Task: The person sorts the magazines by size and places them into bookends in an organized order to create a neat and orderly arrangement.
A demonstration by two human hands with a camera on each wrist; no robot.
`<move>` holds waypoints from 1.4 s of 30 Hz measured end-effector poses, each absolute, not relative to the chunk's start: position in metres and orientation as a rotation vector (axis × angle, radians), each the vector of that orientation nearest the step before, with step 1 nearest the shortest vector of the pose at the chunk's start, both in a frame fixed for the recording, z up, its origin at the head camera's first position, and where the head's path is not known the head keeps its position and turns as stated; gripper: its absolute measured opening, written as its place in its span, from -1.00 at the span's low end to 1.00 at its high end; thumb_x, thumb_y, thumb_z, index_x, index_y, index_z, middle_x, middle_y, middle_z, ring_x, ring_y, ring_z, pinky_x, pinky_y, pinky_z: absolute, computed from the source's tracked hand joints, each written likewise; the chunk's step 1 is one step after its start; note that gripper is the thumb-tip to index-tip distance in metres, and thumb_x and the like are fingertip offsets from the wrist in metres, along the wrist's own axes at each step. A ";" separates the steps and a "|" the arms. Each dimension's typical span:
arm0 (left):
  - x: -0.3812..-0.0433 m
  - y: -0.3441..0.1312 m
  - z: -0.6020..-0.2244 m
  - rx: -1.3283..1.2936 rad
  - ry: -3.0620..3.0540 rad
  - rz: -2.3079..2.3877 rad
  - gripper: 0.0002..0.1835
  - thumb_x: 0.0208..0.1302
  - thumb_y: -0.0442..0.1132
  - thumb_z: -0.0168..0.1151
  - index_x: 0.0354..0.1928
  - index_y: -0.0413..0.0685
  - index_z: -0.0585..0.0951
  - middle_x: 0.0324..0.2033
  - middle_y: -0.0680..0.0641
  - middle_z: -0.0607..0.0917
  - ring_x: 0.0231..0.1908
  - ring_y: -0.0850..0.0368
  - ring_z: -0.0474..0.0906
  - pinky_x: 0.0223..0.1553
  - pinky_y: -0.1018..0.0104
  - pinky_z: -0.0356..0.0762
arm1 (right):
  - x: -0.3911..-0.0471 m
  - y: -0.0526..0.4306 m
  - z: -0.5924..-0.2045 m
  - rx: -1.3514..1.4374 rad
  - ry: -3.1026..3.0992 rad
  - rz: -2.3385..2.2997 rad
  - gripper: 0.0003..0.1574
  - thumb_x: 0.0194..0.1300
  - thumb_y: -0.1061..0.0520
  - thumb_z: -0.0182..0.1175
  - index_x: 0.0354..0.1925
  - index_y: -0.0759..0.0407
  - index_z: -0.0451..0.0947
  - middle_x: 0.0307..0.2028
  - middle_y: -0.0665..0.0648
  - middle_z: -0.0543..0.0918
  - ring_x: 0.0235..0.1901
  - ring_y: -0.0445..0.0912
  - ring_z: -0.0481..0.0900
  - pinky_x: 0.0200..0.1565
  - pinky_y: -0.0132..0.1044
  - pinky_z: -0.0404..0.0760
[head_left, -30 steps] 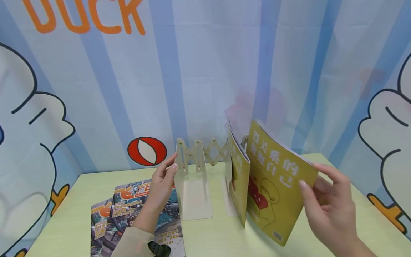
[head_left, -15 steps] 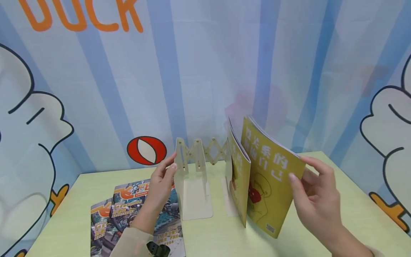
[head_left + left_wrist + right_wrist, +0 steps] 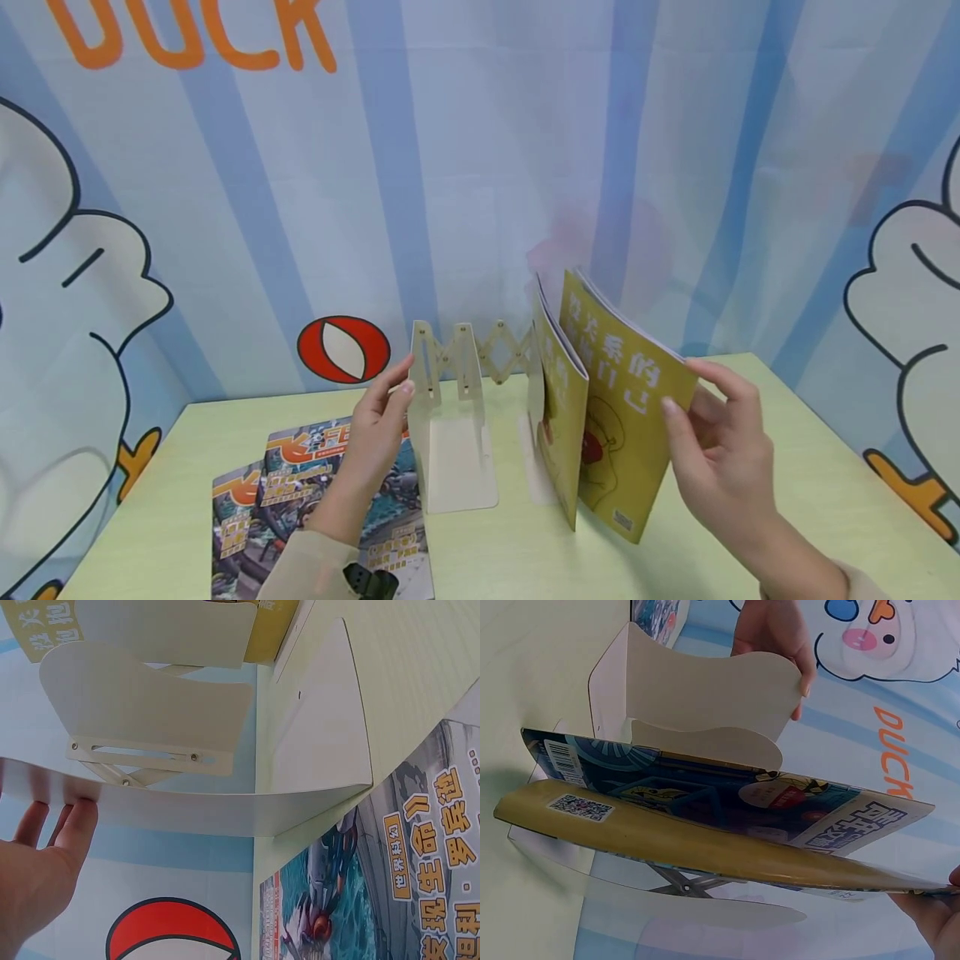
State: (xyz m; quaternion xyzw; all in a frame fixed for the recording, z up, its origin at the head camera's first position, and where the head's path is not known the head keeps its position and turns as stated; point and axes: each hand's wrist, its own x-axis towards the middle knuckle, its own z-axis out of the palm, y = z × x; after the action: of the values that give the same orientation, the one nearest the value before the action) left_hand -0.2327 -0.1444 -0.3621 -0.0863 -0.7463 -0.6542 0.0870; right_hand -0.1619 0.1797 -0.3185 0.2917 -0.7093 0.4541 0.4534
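On a pale green table [image 3: 480, 562], before a blue-striped cloth [image 3: 495, 167], the left hand [image 3: 378, 425] grips the cream bookend [image 3: 461, 454]. The right hand [image 3: 727, 454] pinches a yellow magazine [image 3: 633, 425] beside 1 upright copy [image 3: 560, 417]; 2 darker magazines [image 3: 288, 512] lie flat.

Toward the left edge of the tabletop [image 3: 491, 562], the lower dark magazine [image 3: 234, 533] and upper dark magazine [image 3: 296, 483] run off below; the left sleeve [image 3: 311, 571] covers part of the latter. Rightward, the standing yellow magazine [image 3: 561, 417] hides part of the held yellow magazine [image 3: 633, 442].
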 end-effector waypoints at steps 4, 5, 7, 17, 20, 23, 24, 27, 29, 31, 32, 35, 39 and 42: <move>-0.233 -0.144 -0.362 -0.260 -2.224 -1.948 -0.53 0.49 -0.10 -0.14 0.40 0.17 0.26 0.37 -0.08 0.26 0.26 -0.16 0.34 0.12 0.00 0.50 | -0.165 0.177 -0.320 0.728 -1.723 1.142 -0.46 0.17 0.55 0.04 0.13 0.60 0.18 -0.20 -0.18 0.66 -0.62 -0.32 0.52 -0.70 -0.55 0.33; -0.233 -0.144 -0.361 -0.261 -2.225 -1.946 -0.53 0.49 -0.11 -0.14 0.40 0.17 0.26 0.37 -0.08 0.26 0.26 -0.15 0.34 0.11 0.02 0.51 | -0.166 0.177 -0.321 0.730 -1.715 1.146 -0.47 0.17 0.55 0.05 0.12 0.60 0.18 -0.20 -0.19 0.66 -0.63 -0.32 0.50 -0.70 -0.54 0.33; -0.233 -0.144 -0.361 -0.260 -2.225 -1.944 -0.53 0.49 -0.11 -0.14 0.40 0.18 0.26 0.37 -0.08 0.26 0.26 -0.15 0.35 0.11 0.03 0.51 | -0.167 0.175 -0.322 0.733 -1.705 1.147 -0.48 0.18 0.54 0.05 0.11 0.61 0.18 -0.21 -0.21 0.65 -0.66 -0.31 0.46 -0.70 -0.54 0.33; -0.232 -0.144 -0.361 -0.260 -2.230 -1.946 -0.53 0.49 -0.10 -0.14 0.40 0.19 0.26 0.37 -0.08 0.25 0.26 -0.16 0.35 0.12 0.00 0.49 | -0.170 0.169 -0.325 0.722 -1.712 1.125 -0.47 0.16 0.56 0.04 0.11 0.58 0.19 -0.22 0.02 0.71 -0.63 -0.33 0.49 -0.70 -0.56 0.34; -0.232 -0.144 -0.362 -0.260 -2.233 -1.947 -0.53 0.49 -0.10 -0.15 0.40 0.20 0.26 0.38 -0.07 0.24 0.26 -0.16 0.34 0.13 -0.05 0.47 | -0.171 0.167 -0.326 0.727 -1.714 1.110 -0.50 0.19 0.53 0.05 0.11 0.58 0.20 -0.36 0.30 0.70 -0.70 -0.32 0.38 -0.70 -0.58 0.30; -0.232 -0.144 -0.362 -0.261 -2.232 -1.948 -0.53 0.49 -0.09 -0.15 0.40 0.20 0.26 0.38 -0.07 0.25 0.26 -0.16 0.35 0.12 -0.04 0.48 | -0.172 0.165 -0.327 0.738 -1.713 1.100 -0.52 0.22 0.49 0.05 0.10 0.58 0.20 -0.44 0.44 0.63 -0.74 -0.33 0.29 -0.71 -0.60 0.27; -0.232 -0.144 -0.362 -0.262 -2.230 -1.949 -0.53 0.49 -0.09 -0.15 0.40 0.19 0.26 0.38 -0.07 0.25 0.26 -0.16 0.35 0.12 -0.02 0.49 | -0.172 0.165 -0.327 0.741 -1.711 1.098 -0.53 0.23 0.48 0.05 0.10 0.58 0.20 -0.45 0.45 0.63 -0.74 -0.33 0.28 -0.72 -0.60 0.27; -0.232 -0.144 -0.362 -0.262 -2.227 -1.951 -0.53 0.49 -0.10 -0.15 0.40 0.19 0.26 0.37 -0.08 0.25 0.25 -0.16 0.35 0.10 0.02 0.51 | -0.173 0.164 -0.329 0.756 -1.702 1.097 -0.54 0.25 0.47 0.05 0.09 0.59 0.20 -0.45 0.45 0.63 -0.75 -0.34 0.25 -0.72 -0.61 0.26; -0.232 -0.144 -0.362 -0.260 -2.226 -1.952 -0.53 0.49 -0.10 -0.14 0.40 0.19 0.26 0.38 -0.09 0.25 0.25 -0.16 0.36 0.09 0.04 0.52 | -0.174 0.163 -0.330 0.759 -1.698 1.093 -0.55 0.26 0.45 0.05 0.09 0.59 0.20 -0.44 0.45 0.64 -0.75 -0.34 0.25 -0.72 -0.61 0.26; -0.232 -0.144 -0.361 -0.258 -2.226 -1.951 -0.53 0.49 -0.10 -0.14 0.40 0.19 0.26 0.38 -0.08 0.25 0.25 -0.16 0.36 0.09 0.05 0.53 | -0.175 0.162 -0.331 0.764 -1.695 1.092 -0.55 0.26 0.45 0.05 0.08 0.59 0.20 -0.43 0.46 0.64 -0.75 -0.34 0.25 -0.72 -0.61 0.26; -0.232 -0.144 -0.361 -0.258 -2.226 -1.951 -0.53 0.49 -0.10 -0.14 0.40 0.19 0.26 0.38 -0.08 0.25 0.25 -0.16 0.35 0.09 0.05 0.53 | -0.175 0.161 -0.331 0.763 -1.696 1.089 -0.56 0.26 0.45 0.05 0.08 0.59 0.21 -0.43 0.45 0.64 -0.75 -0.35 0.24 -0.72 -0.61 0.26; -0.232 -0.144 -0.361 -0.261 -2.225 -1.951 -0.53 0.49 -0.11 -0.15 0.40 0.18 0.26 0.38 -0.08 0.25 0.25 -0.16 0.35 0.09 0.06 0.53 | -0.176 0.159 -0.333 0.760 -1.701 1.082 -0.56 0.25 0.45 0.05 0.09 0.57 0.22 -0.43 0.45 0.64 -0.75 -0.35 0.23 -0.72 -0.61 0.26; -0.233 -0.144 -0.361 -0.262 -2.220 -1.960 -0.53 0.49 -0.11 -0.15 0.40 0.17 0.26 0.37 -0.11 0.25 0.24 -0.17 0.36 0.08 0.06 0.53 | -0.177 0.158 -0.336 0.756 -1.704 1.073 -0.55 0.23 0.48 0.06 0.08 0.56 0.24 -0.40 0.47 0.65 -0.71 -0.33 0.32 -0.71 -0.60 0.30; -0.233 -0.144 -0.361 -0.258 -2.220 -1.964 -0.53 0.49 -0.12 -0.15 0.40 0.18 0.26 0.37 -0.11 0.26 0.24 -0.18 0.37 0.09 0.03 0.51 | -0.178 0.157 -0.338 0.750 -1.711 1.066 -0.53 0.19 0.51 0.07 0.08 0.55 0.25 -0.37 0.48 0.66 -0.68 -0.31 0.40 -0.70 -0.58 0.34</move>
State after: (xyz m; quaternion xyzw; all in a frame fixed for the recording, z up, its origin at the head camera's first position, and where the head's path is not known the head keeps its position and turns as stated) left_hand -0.2330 -0.1439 -0.3609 -0.0864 -0.7436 -0.6579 0.0830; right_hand -0.1780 0.1567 -0.3380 0.3067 -0.6998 0.4361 0.4754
